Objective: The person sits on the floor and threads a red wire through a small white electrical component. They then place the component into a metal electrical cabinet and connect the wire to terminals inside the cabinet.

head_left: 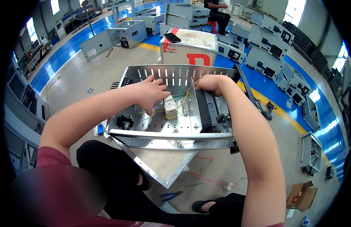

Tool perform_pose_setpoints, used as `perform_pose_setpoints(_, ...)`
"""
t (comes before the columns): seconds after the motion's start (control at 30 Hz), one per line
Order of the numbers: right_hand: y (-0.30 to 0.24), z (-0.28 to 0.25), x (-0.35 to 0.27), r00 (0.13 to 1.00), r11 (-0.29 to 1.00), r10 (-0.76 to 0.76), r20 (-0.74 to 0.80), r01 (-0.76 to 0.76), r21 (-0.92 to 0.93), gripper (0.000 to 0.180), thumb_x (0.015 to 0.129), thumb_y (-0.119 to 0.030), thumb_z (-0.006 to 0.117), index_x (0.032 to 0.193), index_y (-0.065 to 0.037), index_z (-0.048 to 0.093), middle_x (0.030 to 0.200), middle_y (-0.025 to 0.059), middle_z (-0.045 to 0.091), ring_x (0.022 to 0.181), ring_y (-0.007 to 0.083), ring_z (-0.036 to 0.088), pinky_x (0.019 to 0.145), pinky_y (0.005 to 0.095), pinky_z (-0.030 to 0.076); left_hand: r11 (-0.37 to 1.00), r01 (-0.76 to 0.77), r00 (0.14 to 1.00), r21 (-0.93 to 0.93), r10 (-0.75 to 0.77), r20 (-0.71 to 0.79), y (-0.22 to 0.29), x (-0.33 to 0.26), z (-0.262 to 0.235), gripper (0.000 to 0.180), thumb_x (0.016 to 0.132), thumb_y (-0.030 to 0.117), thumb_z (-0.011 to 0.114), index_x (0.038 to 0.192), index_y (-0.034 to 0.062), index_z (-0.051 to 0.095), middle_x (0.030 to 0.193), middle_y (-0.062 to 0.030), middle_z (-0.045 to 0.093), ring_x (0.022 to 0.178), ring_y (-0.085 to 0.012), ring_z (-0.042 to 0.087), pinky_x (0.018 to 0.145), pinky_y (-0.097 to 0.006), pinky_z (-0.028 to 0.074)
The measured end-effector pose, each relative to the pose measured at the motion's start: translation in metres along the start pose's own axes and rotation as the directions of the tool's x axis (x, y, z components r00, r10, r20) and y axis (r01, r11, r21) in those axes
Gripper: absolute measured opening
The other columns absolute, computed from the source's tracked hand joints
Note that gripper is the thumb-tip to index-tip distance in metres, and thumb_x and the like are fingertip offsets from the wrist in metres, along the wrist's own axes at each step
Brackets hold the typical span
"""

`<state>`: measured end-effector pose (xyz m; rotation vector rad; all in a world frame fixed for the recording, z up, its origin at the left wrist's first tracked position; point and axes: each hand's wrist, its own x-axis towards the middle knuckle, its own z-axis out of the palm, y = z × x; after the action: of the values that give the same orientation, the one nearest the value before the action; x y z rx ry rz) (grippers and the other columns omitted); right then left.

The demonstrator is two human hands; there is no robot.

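In front of me an open sheet-metal enclosure [171,133] with a slotted far wall rests on a metal-edged stand [167,181]. My left hand [151,93] hovers inside it with fingers spread, holding nothing. Just below those fingers sits a white socket-like block [170,106] with a yellow wire [184,100] looping around it. My right hand [210,84] reaches over the divider into the right compartment, at the far end of a black module [210,111]. Its fingertips are hidden behind the divider and the module, so what they touch does not show.
A cardboard-and-wood box [190,47] with a black phone [172,37] on top stands just beyond. Blue-handled pliers [171,196], wire scraps and a small white block [228,185] lie on the floor. A cordless drill [269,110] is at right, near several grey enclosures [268,49]. A person [217,15] sits far back.
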<state>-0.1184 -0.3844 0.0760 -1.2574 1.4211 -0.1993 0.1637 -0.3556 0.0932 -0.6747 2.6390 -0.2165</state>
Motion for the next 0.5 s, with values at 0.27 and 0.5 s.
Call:
perform_pose_setpoints(0.27, 0.001, -0.001, 0.004, 1.0, 0.999, 0.0, -0.009, 0.0, -0.035, 0.03, 0.1, -0.014, 0.068, 0.127, 0.0, 0.071, 0.112, 0.0146, 0.079, 0.091, 0.0227, 0.078, 0.081, 0.0392, 0.065, 0.998, 0.01, 1.0, -0.067, -0.008, 0.029, -0.004, 0.007, 0.005, 0.051, 0.068, 0.023, 0.088, 0.116, 0.011, 0.076, 0.114, -0.0044, 0.069, 0.126, -0.0276, 0.052, 0.105, -0.047, 0.037)
perform_pose_setpoints(0.5, 0.0, -0.001, 0.007, 1.0, 0.996, 0.013, -0.025, -0.016, -0.09, 0.035, 0.101, -0.02, 0.069, 0.131, -0.002, 0.07, 0.117, 0.0144, 0.078, 0.097, 0.0234, 0.077, 0.088, 0.0405, 0.062, 0.982, 0.023, 0.999, -0.189, -0.014, 0.045, -0.003, 0.012, 0.008, 0.021, 0.07, 0.026, 0.084, 0.087, 0.0122, 0.082, 0.109, -0.0037, 0.067, 0.122, -0.0263, 0.051, 0.105, -0.046, 0.035)
